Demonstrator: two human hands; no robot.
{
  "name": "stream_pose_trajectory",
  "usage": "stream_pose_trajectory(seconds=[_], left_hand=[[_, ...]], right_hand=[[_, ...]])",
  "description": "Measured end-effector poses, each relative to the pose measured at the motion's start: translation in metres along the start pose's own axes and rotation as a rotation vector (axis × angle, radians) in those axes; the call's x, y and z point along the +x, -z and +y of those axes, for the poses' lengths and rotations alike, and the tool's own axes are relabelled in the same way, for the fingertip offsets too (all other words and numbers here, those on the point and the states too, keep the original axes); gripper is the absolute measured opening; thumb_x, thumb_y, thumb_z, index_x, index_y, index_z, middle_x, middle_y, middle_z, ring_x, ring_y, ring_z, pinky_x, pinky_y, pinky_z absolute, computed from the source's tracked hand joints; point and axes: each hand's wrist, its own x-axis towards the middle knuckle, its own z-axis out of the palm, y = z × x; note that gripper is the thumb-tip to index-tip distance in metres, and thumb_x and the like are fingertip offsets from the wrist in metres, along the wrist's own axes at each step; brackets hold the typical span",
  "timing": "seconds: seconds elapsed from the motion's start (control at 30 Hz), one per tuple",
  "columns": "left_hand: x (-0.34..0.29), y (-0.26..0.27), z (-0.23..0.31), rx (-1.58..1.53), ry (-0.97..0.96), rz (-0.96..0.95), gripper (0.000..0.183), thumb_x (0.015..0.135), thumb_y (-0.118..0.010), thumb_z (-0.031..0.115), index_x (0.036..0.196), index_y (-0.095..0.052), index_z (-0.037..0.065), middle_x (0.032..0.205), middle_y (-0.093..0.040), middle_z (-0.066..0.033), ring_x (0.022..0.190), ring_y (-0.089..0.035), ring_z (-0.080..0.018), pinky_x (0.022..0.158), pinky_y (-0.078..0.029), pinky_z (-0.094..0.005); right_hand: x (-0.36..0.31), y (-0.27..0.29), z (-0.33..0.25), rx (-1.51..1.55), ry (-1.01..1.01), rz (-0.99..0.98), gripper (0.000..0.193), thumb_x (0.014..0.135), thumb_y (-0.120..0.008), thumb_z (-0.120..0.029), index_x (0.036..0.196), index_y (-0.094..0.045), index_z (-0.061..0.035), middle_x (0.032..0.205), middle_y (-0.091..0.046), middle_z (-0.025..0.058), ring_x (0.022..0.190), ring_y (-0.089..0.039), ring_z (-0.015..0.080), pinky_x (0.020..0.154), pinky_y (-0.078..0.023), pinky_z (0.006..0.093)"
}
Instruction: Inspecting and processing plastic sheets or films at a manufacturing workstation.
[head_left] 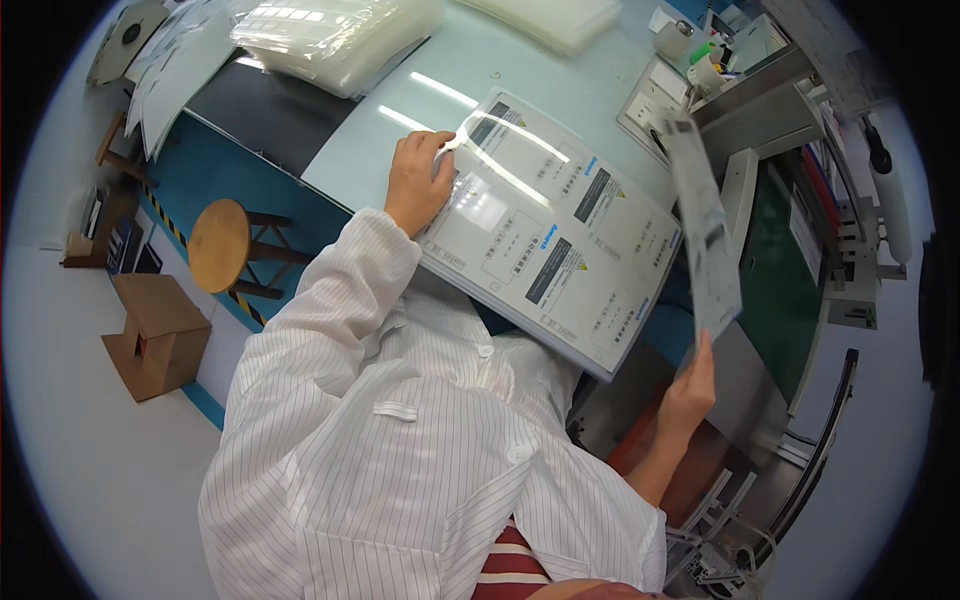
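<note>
A thick stack of clear plastic sheets (560, 225), printed with black, blue and yellow label panels, lies at an angle on the table's near edge. At its left corner my left hand (418, 180) is closed on the edge of a printed sheet, thumb and fingers bent together. To the right of the stack, my right hand (690, 390) grips the lower end of another printed sheet (708, 230). That sheet stands steeply tilted, seen nearly edge-on and blurred, apart from the stack.
Plastic-wrapped clear sheets (335, 40) lie at the table's far left, with another pale stack (555, 15) behind. A machine with a green bed (775, 290) stands at right. A round wooden stool (220, 245) and an open cardboard box (160, 335) are on the left floor.
</note>
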Motion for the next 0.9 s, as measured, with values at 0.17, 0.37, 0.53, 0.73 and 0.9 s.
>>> stream_pose_trajectory(seconds=[0.17, 0.37, 0.53, 0.73, 0.9], left_hand=[[0.012, 0.018, -0.004, -0.677, 0.429, -0.188, 0.027, 0.092, -0.054, 0.020, 0.108, -0.063, -0.001, 0.086, -0.063, -0.0077, 0.079, -0.055, -0.0181, 0.075, -0.045, -0.0287], [0.026, 0.044, 0.004, -0.679, 0.697, -0.541, 0.029, 0.089, -0.060, 0.016, 0.109, -0.063, -0.004, 0.081, -0.063, -0.0031, 0.069, -0.055, -0.0087, 0.064, -0.045, -0.0230], [0.006, 0.042, -0.008, -0.455, 0.587, -0.452, 0.028, 0.084, -0.059, 0.010, 0.108, -0.063, -0.003, 0.077, -0.062, -0.0068, 0.067, -0.057, -0.0118, 0.064, -0.046, -0.0242], [-0.007, 0.033, -0.011, -0.100, 0.315, -0.220, 0.025, 0.081, -0.059, 0.006, 0.105, -0.063, -0.002, 0.081, -0.061, -0.0109, 0.067, -0.057, -0.0186, 0.067, -0.048, -0.0289], [-0.007, 0.034, -0.001, -0.106, 0.357, -0.273, 0.024, 0.082, -0.056, 0.008, 0.105, -0.059, -0.001, 0.100, -0.058, -0.0199, 0.086, -0.061, -0.0347, 0.079, -0.049, -0.0408]], right_hand=[[-0.024, -0.039, -0.055, 0.066, 0.263, -0.095, 0.043, 0.081, -0.046, 0.009, 0.122, -0.057, -0.0014, 0.122, -0.058, 0.0195, 0.114, -0.055, 0.0367, 0.098, -0.043, 0.0443], [-0.043, -0.061, -0.069, -0.023, 0.339, -0.259, 0.045, 0.082, -0.046, 0.007, 0.124, -0.057, -0.0043, 0.128, -0.054, 0.0187, 0.123, -0.048, 0.0346, 0.103, -0.035, 0.0500], [-0.041, -0.055, -0.073, -0.012, 0.296, -0.266, 0.043, 0.084, -0.050, 0.005, 0.126, -0.056, -0.0045, 0.131, -0.052, 0.0185, 0.125, -0.046, 0.0362, 0.105, -0.033, 0.0510], [-0.045, -0.059, -0.077, 0.017, 0.276, -0.347, 0.044, 0.085, -0.052, 0.003, 0.129, -0.052, -0.0037, 0.137, -0.045, 0.0201, 0.128, -0.040, 0.0381, 0.106, -0.030, 0.0509], [-0.046, -0.059, -0.077, 0.008, 0.290, -0.382, 0.046, 0.084, -0.052, 0.001, 0.130, -0.050, -0.0031, 0.139, -0.043, 0.0195, 0.130, -0.037, 0.0377, 0.107, -0.028, 0.0498]])
